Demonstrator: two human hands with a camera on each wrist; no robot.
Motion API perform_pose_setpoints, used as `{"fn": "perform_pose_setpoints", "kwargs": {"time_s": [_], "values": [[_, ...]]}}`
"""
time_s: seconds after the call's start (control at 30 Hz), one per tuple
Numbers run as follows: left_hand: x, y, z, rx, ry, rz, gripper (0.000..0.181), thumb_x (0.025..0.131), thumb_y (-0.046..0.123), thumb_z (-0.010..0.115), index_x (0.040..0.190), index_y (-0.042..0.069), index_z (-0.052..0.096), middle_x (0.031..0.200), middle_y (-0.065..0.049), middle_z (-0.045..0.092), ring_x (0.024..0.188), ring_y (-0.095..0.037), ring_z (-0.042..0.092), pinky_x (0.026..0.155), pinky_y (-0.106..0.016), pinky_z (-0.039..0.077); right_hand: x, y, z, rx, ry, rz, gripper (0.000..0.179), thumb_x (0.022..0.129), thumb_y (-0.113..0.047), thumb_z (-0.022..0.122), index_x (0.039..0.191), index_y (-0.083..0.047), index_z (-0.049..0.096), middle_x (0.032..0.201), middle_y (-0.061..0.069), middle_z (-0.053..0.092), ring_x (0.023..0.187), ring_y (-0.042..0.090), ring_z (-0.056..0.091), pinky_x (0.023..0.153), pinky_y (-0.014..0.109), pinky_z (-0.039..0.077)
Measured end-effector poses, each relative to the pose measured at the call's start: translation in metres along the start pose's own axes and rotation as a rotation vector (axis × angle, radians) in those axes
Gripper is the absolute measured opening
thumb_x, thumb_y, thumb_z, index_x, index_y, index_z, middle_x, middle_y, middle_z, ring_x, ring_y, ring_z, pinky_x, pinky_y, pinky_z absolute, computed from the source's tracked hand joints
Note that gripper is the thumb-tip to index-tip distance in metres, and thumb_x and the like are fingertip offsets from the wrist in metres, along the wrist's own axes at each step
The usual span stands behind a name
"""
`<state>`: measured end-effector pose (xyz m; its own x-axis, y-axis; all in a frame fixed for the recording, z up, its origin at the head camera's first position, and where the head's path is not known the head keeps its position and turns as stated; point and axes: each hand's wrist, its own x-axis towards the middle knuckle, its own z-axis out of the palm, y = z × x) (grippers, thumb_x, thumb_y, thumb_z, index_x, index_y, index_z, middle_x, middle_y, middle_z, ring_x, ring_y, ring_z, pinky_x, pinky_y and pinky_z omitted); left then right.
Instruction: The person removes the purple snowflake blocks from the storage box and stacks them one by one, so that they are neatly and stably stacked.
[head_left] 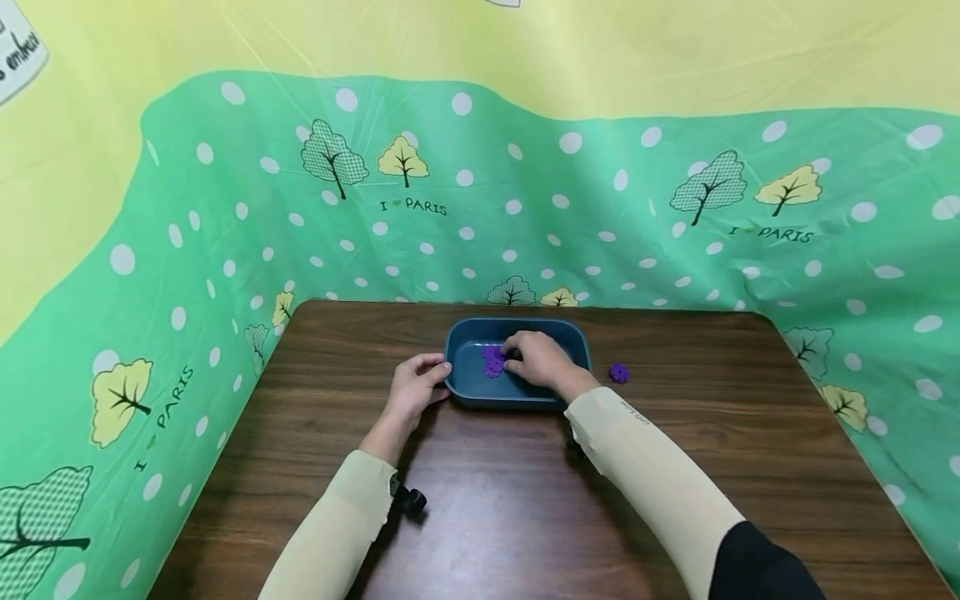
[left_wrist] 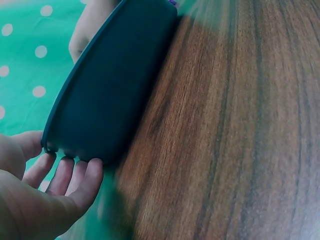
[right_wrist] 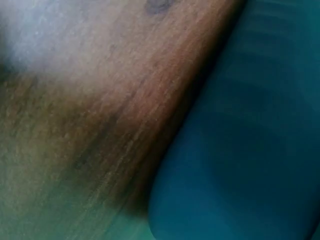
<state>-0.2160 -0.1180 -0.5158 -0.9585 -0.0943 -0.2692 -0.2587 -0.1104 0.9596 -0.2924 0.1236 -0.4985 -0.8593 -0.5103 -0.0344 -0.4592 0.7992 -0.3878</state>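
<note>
A dark blue rectangular plastic tub stands near the far side of the table. Inside it lies a cluster of small purple notched plastic pieces. My left hand grips the tub's left end, thumb at the rim and fingertips against the outer wall, as the left wrist view also shows. My right hand reaches into the tub, its fingers bent beside the purple pieces. Whether it pinches one is hidden by the fingers. Another purple piece lies on the table, right of the tub.
The brown wood-grain table extends around the tub. A green and yellow printed cloth hangs behind and along the sides. A small black device is strapped at the left wrist. The right wrist view is dark and blurred.
</note>
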Motion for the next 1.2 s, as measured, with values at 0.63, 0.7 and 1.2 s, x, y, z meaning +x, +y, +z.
{"fn": "perform_pose_setpoints", "kwargs": {"time_s": [0.63,0.7,1.2], "values": [[-0.0039,0.0035,0.0018,0.010,0.006,0.029,0.034,0.097,0.008,0.071,0.129,-0.002,0.065,0.105,-0.008,0.067,0.093,-0.018,0.066,0.088,-0.050,0.062,0.0026,-0.0040,0.0043,-0.152,0.021,-0.023,0.018,0.096,-0.016,0.073,0.113,-0.012,0.078,0.126,0.006,0.070,0.117,0.027,0.066,0.101,0.046,0.055],[-0.0037,0.0034,0.0015,0.009,0.005,0.027,0.034,0.097,0.008,0.071,0.130,-0.002,0.065,0.105,-0.008,0.066,0.093,-0.018,0.066,0.089,-0.051,0.062,0.0034,-0.0045,0.0040,-0.135,0.019,-0.017,0.018,0.095,-0.015,0.073,0.113,-0.012,0.078,0.122,0.006,0.072,0.114,0.027,0.067,0.099,0.047,0.056],[-0.0046,0.0040,0.0012,0.005,-0.006,0.016,0.035,0.097,0.009,0.071,0.130,-0.003,0.065,0.104,-0.008,0.066,0.088,-0.014,0.066,0.087,-0.047,0.063,0.0048,-0.0068,0.0018,-0.118,-0.014,0.019,0.024,0.096,-0.016,0.073,0.119,-0.014,0.077,0.123,0.006,0.072,0.114,0.028,0.067,0.099,0.046,0.056]]}}
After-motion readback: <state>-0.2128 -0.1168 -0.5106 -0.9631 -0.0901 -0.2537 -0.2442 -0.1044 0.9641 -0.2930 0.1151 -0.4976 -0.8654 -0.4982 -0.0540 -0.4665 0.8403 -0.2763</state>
